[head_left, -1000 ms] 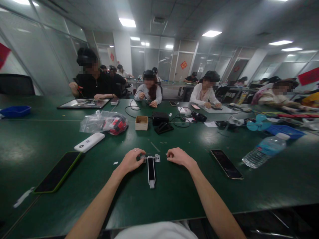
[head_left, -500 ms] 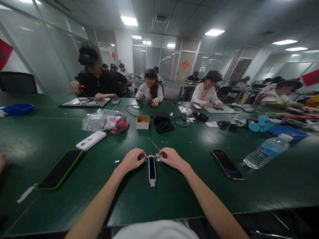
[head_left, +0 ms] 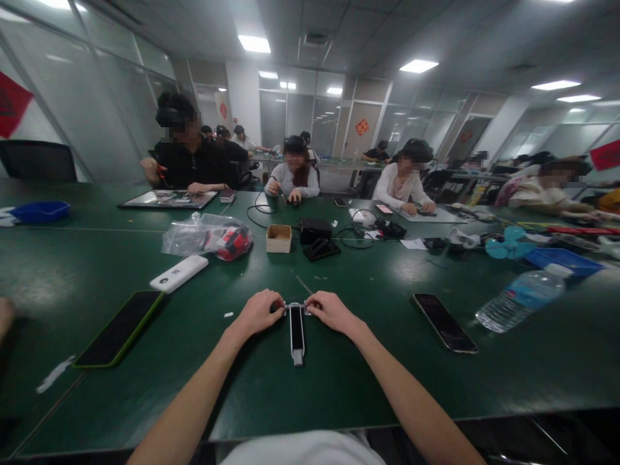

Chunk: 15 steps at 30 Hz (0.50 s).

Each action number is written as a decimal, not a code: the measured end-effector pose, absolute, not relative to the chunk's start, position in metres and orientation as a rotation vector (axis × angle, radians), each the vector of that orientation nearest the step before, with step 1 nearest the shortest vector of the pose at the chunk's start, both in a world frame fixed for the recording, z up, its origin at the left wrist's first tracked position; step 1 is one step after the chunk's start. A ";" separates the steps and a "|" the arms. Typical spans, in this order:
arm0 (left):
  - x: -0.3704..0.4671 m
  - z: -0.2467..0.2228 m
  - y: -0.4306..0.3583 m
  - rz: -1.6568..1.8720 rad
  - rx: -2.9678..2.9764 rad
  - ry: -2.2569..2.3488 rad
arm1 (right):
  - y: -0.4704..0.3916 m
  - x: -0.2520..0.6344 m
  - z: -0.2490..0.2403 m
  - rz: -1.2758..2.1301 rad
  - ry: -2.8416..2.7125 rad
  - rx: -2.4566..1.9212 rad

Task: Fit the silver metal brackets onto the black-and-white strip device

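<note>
A slim device (head_left: 297, 329) with a dark face, a pale frame and a grey block at its near end lies on the green table in front of me. Across its far end runs a small metal crosspiece (head_left: 294, 305). My left hand (head_left: 262, 310) pinches the left end of this crosspiece between thumb and fingers. At the right end, my right hand (head_left: 332, 311) has its fingertips closed on a small metal plate, which they mostly cover. How the metal parts join the device is too small to make out.
A green-edged phone (head_left: 119, 329) and a white power bank (head_left: 179, 274) lie left. Another phone (head_left: 444, 323) and a water bottle (head_left: 526, 297) lie right. Beyond my hands are a plastic bag (head_left: 194, 236), a small box (head_left: 278, 240) and cables. Co-workers sit opposite.
My right fingers have shifted slightly inward and now cover most of the metal plate that showed before. My left hand keeps its pinch, and the device lies as it did.
</note>
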<state>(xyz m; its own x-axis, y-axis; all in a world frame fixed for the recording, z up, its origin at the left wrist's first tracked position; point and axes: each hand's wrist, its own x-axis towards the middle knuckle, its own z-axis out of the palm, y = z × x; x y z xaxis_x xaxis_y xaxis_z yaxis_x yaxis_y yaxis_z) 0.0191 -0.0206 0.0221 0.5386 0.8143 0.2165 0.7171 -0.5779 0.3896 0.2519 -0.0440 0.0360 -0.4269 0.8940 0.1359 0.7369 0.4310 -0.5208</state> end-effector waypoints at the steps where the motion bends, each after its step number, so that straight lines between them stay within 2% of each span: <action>1: 0.019 0.022 -0.021 0.552 2.525 1.283 | -0.044 0.252 0.037 0.547 -2.302 -1.389; 15: 0.020 0.026 -0.023 0.525 2.538 1.282 | -0.045 0.253 0.037 0.563 -2.265 -1.413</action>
<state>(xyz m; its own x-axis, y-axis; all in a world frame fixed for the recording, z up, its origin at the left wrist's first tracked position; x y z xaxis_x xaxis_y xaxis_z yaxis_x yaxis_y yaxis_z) 0.0202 -0.0226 0.0261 0.5482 0.8111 0.2039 0.7215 -0.5819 0.3753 0.2525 -0.0446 0.0367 -0.4019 0.9067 0.1283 0.7411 0.4043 -0.5360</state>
